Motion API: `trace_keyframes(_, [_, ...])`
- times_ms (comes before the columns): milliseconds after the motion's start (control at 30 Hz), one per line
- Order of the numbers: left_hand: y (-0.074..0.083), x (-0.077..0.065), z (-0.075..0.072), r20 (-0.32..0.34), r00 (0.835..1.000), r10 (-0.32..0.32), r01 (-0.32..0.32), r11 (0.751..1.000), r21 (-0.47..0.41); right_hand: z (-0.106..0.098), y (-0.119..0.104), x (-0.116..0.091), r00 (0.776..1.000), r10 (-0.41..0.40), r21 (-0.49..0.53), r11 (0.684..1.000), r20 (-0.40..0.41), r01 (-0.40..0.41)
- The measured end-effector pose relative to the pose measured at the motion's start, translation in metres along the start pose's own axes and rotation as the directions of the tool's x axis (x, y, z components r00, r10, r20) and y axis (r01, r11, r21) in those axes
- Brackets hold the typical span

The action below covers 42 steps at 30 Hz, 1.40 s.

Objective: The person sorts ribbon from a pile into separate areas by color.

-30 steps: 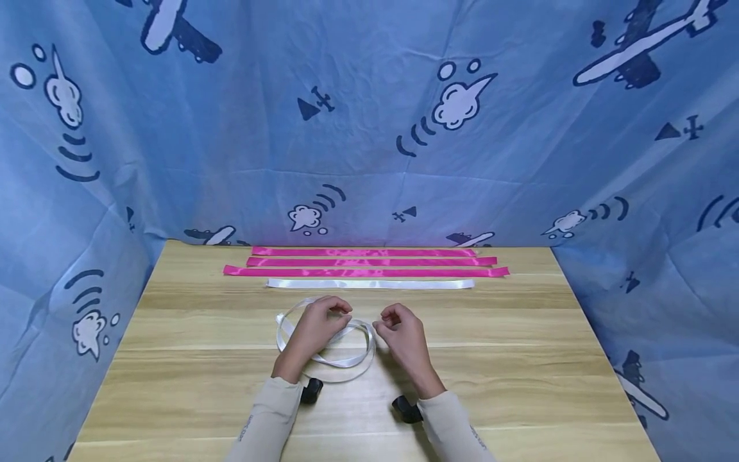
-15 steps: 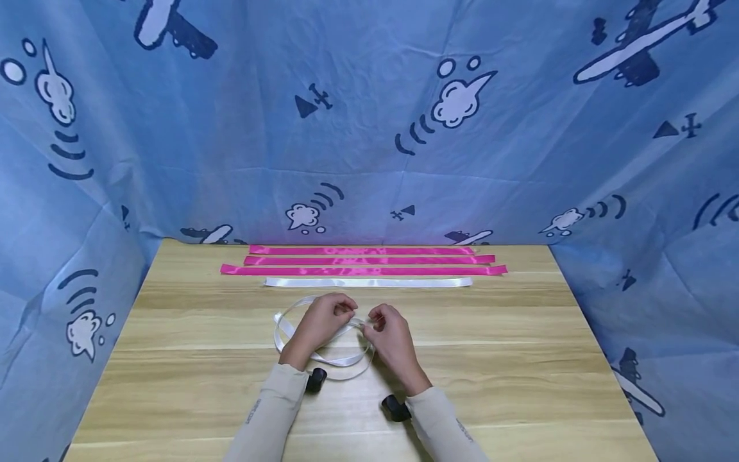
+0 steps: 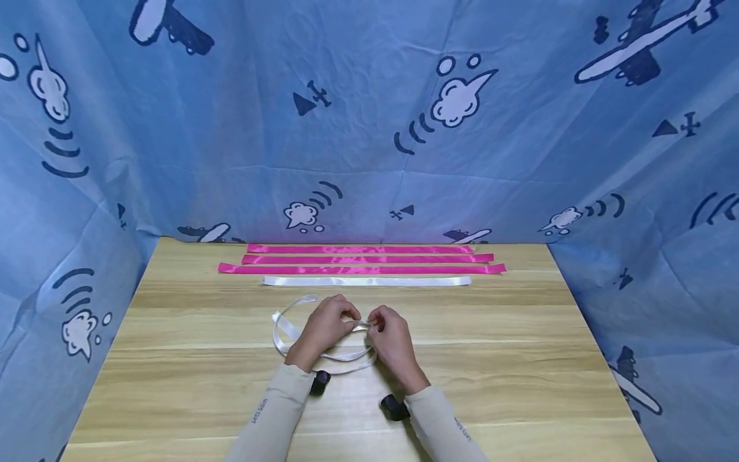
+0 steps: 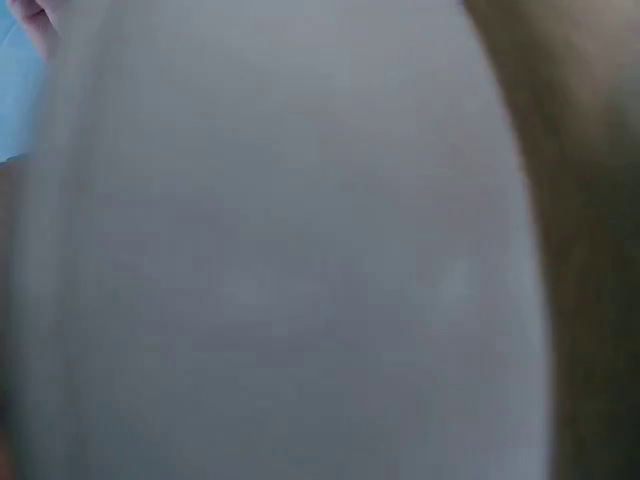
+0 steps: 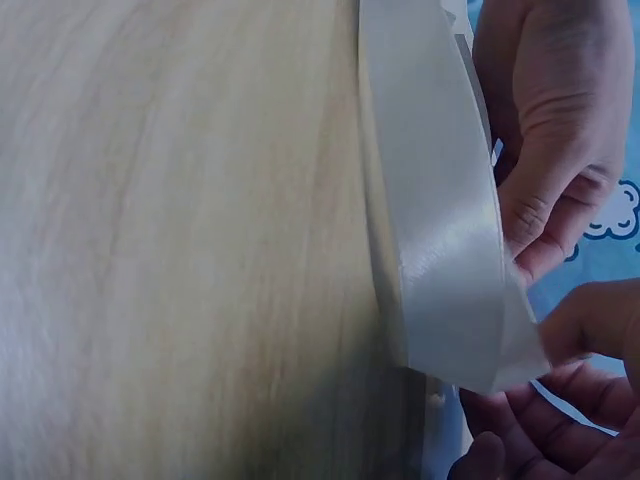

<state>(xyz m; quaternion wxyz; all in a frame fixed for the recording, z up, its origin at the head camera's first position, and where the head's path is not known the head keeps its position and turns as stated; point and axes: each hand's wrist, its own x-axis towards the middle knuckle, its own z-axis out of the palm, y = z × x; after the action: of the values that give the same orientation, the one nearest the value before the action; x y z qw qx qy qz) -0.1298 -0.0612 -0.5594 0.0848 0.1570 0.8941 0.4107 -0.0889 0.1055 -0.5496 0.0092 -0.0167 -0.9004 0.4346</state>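
Observation:
A long white satin ribbon (image 3: 287, 328) lies in loose loops on the wooden table in the head view. My left hand (image 3: 324, 326) reaches over the loops and pinches a stretch of it between thumb and fingers. Close beside it, my right hand (image 3: 394, 337) pinches the same ribbon, a short span showing between the fingertips. In the right wrist view the ribbon (image 5: 440, 200) runs down broad and shiny toward my right hand (image 5: 575, 410), with my left hand (image 5: 560, 130) above. A pale, blurred surface fills most of the left wrist view and hides that hand's work.
Three pink ribbons (image 3: 369, 269) lie flat and parallel along the table's (image 3: 519, 359) back edge. In front of them a shorter white ribbon strip (image 3: 366, 281) is stretched out straight. A blue printed cloth (image 3: 358, 128) encloses the back and sides.
My right hand has moved left to the ribbon, and my left hand slightly right. The fingertips now nearly meet, with ribbon between them; the loops have shifted a little.

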Motion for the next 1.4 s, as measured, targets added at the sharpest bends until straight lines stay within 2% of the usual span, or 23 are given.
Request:
trace_keyframes(67, [-0.001, -0.001, 0.0, 0.001, 1.0, -0.009, 0.009, 1.0, -0.023, -0.001, 0.0, 0.0, 1.0, 0.013, 0.004, 1.0, -0.008, -0.013])
trace_keyframes(167, [-0.004, -0.002, 0.0, 0.005, 1.0, -0.024, 0.025, 0.992, -0.127, -0.003, 0.0, 0.0, 0.999, 0.043, 0.043, 0.998, -0.024, -0.042])
trace_keyframes(267, [-0.008, -0.004, -0.001, 0.01, 0.999, -0.054, 0.054, 0.966, -0.251, -0.006, 0.003, 0.001, 0.996, 0.077, 0.122, 0.99, -0.035, -0.072])
trace_keyframes(367, [-0.011, -0.006, -0.004, 0.003, 0.998, -0.062, 0.06, 0.941, -0.334, -0.01, 0.006, 0.002, 0.993, 0.117, 0.204, 0.973, -0.034, -0.108])
trace_keyframes(533, [-0.012, -0.011, -0.011, -0.012, 0.998, -0.062, 0.052, 0.905, -0.422, -0.023, 0.007, 0.002, 0.987, 0.162, 0.326, 0.933, -0.009, -0.15])
trace_keyframes(700, [-0.011, -0.018, -0.02, -0.025, 0.995, -0.096, 0.071, 0.868, -0.492, -0.037, 0.013, 0.002, 0.981, 0.195, 0.408, 0.895, -0.002, -0.177])
trace_keyframes(800, [-0.008, -0.022, -0.026, -0.032, 0.994, -0.107, 0.075, 0.852, -0.519, -0.046, 0.015, 0.002, 0.977, 0.215, 0.423, 0.886, -0.012, -0.19])
trace_keyframes(933, [-0.005, -0.027, -0.034, -0.051, 0.994, -0.093, 0.048, 0.824, -0.565, -0.057, 0.015, 0.002, 0.973, 0.23, 0.417, 0.887, -0.029, -0.197])
trace_keyframes(1000, [-0.004, -0.03, -0.038, -0.073, 0.993, -0.088, 0.031, 0.818, -0.574, -0.062, 0.014, 0.001, 0.971, 0.234, 0.419, 0.887, -0.042, -0.196])
trace_keyframes(1200, [-0.001, -0.043, -0.048, -0.126, 0.988, -0.095, 0.012, 0.843, -0.538, -0.079, 0.01, -0.003, 0.968, 0.237, 0.461, 0.87, -0.084, -0.173])
trace_keyframes(1400, [-0.001, -0.058, -0.059, -0.169, 0.98, -0.109, -0.003, 0.832, -0.554, -0.096, 0.011, -0.008, 0.963, 0.237, 0.463, 0.873, -0.125, -0.155])
